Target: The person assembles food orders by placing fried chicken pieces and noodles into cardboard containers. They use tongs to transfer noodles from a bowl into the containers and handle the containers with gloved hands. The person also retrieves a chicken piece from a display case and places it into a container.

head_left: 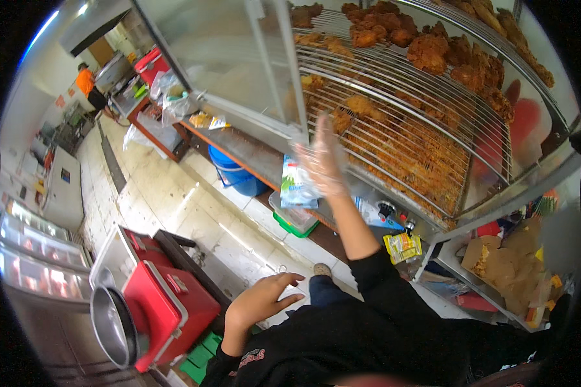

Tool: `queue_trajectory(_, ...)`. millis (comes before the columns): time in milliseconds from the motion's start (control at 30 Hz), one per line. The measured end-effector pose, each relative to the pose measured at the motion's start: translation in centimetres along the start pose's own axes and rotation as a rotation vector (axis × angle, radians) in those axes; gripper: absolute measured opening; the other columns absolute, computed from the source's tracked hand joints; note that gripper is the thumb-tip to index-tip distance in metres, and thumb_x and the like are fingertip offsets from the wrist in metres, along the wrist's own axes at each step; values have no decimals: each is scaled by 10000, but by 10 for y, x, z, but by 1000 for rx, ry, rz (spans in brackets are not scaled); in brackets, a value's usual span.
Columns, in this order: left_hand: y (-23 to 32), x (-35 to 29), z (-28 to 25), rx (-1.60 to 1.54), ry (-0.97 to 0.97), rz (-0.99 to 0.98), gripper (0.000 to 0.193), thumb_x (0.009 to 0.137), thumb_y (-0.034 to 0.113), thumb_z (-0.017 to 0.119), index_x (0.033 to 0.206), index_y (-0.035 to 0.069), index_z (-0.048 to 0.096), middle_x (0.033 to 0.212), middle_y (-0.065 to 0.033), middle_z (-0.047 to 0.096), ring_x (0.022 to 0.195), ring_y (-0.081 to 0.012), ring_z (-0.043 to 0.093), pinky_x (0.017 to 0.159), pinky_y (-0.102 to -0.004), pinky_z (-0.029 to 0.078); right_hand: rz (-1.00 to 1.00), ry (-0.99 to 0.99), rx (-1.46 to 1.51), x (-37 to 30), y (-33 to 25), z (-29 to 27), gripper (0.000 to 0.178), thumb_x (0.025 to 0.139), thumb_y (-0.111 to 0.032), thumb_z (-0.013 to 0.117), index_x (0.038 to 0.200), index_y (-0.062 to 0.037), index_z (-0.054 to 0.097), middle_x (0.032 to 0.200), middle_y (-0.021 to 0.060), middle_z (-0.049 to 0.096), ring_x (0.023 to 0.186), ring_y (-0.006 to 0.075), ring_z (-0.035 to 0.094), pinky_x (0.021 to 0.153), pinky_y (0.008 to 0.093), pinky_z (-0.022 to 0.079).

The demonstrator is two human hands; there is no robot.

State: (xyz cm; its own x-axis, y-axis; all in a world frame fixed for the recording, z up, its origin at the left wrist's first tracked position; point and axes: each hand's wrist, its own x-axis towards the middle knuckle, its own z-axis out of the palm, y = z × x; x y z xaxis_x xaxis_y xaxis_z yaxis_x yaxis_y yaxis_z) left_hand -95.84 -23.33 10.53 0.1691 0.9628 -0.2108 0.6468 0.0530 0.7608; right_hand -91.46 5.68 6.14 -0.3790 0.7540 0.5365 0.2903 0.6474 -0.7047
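My right hand [324, 164], in a clear plastic glove, is raised at the lower edge of the sliding glass door [232, 58] of a food display cabinet. Its fingers stretch upward beside the door's metal frame; whether they touch it is unclear. Behind them, wire racks [394, 109] hold several pieces of fried chicken [428, 53], and a layer of golden crumbs [413, 158] lies below. My bare left hand [261, 300] hangs in front of my body, fingers loosely curved and thumb apart, holding nothing.
A blue bucket [235, 171] and a green-lidded tub [295, 220] stand below the counter ledge. Red cooler boxes [181, 309] and a metal bowl [110, 326] are at lower left. A person in orange [85, 82] stands far off. A cardboard-filled shelf [510, 264] is at right.
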Motion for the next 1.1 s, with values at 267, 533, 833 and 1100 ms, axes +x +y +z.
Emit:
queue_trajectory(267,-12,72,-70,20,-3,-178,415,941,212,633,1286,16,511,1225,-182,615,1119,-330,603,960,-390,471,60,271,38,55,-6,85,806,893,-228,627,1466,121,179,1504,350,247,1382,445,339,1167,423,289)
queue_trajectory(533,-14,114,-90,4,-96,-245,409,954,212,620,1295,17,503,1237,-180,614,1159,-306,590,979,-382,460,-115,305,111,72,-1,114,789,841,-126,662,1457,112,230,1437,370,349,1349,452,393,1137,445,347)
queue_trajectory(833,-38,113,-98,-74,-23,-243,413,959,293,600,1248,5,535,1190,-207,615,1100,-361,597,932,-394,472,147,2,-134,142,8,36,245,958,-229,491,1144,-121,610,1004,184,681,938,308,667,801,452,531)
queue_trajectory(1100,-86,97,-113,-166,27,-168,437,949,300,615,1250,-9,541,1175,-226,630,1104,-363,603,935,-398,472,153,-625,-484,289,47,106,326,942,-286,487,1219,-140,575,1086,195,629,1025,317,612,858,473,489)
